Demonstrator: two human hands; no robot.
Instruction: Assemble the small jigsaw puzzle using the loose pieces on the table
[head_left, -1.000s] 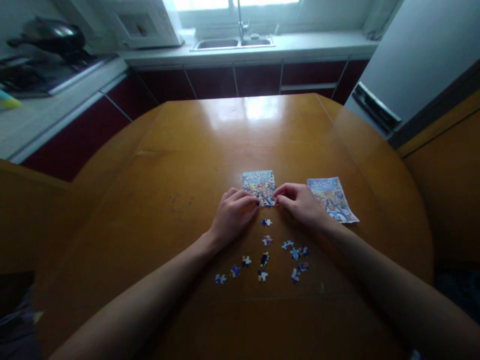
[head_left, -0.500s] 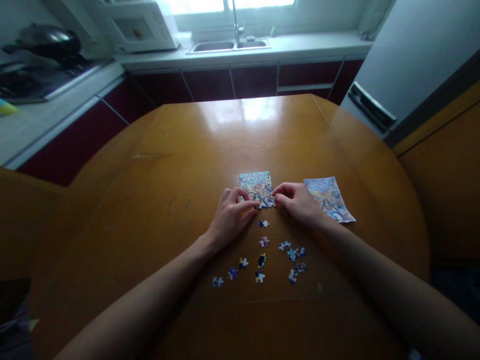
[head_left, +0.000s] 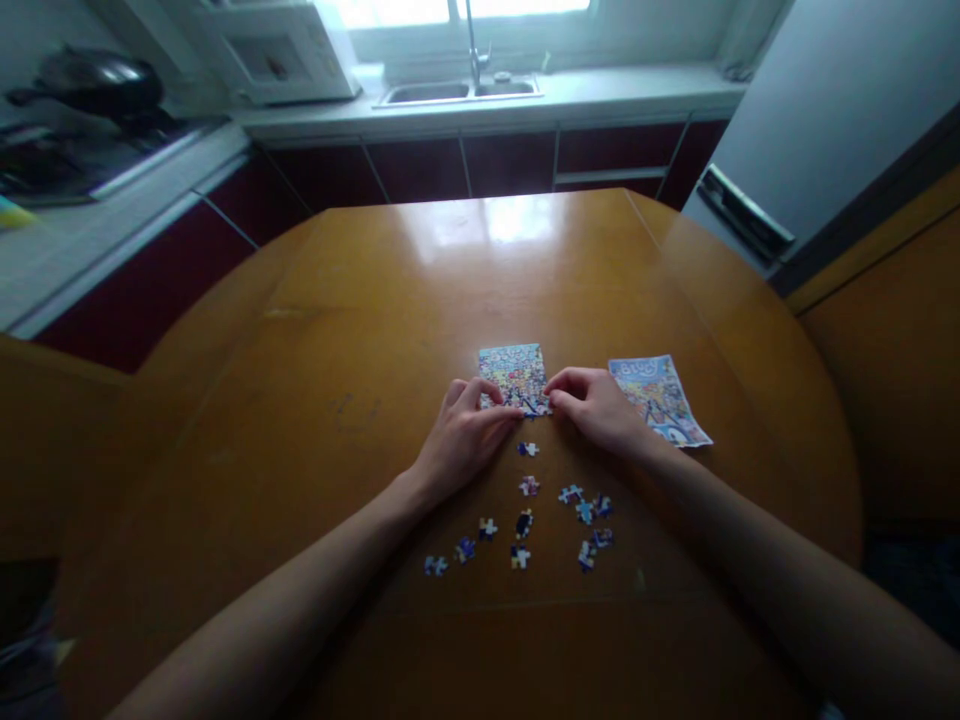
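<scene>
A partly joined jigsaw puzzle (head_left: 513, 372) with a crowded, colourful picture lies flat on the table between my hands. My left hand (head_left: 466, 425) covers its lower left corner, with thumb and fingertips brought together at the bottom edge. At the lower right edge, my right hand (head_left: 592, 405) is closed, its thumb and index finger pinching the puzzle's side. Just below the puzzle lies a loose blue and white puzzle piece (head_left: 528, 449). Nearer to me are a pinkish piece (head_left: 529, 486), a dark piece (head_left: 523, 523) and several others. My fingers hide part of the puzzle's lower edge.
A creased picture sheet (head_left: 656, 395) lies right of the puzzle, partly behind my right hand. The wooden table (head_left: 337, 300) has rounded ends. Beyond it are a counter with a sink (head_left: 427, 93), a microwave (head_left: 277, 60), a wok (head_left: 101, 80) and a fridge (head_left: 847, 90).
My left fingertips have shifted slightly right along the puzzle's bottom edge and drawn closer together. The right hand stays at the puzzle's right edge.
</scene>
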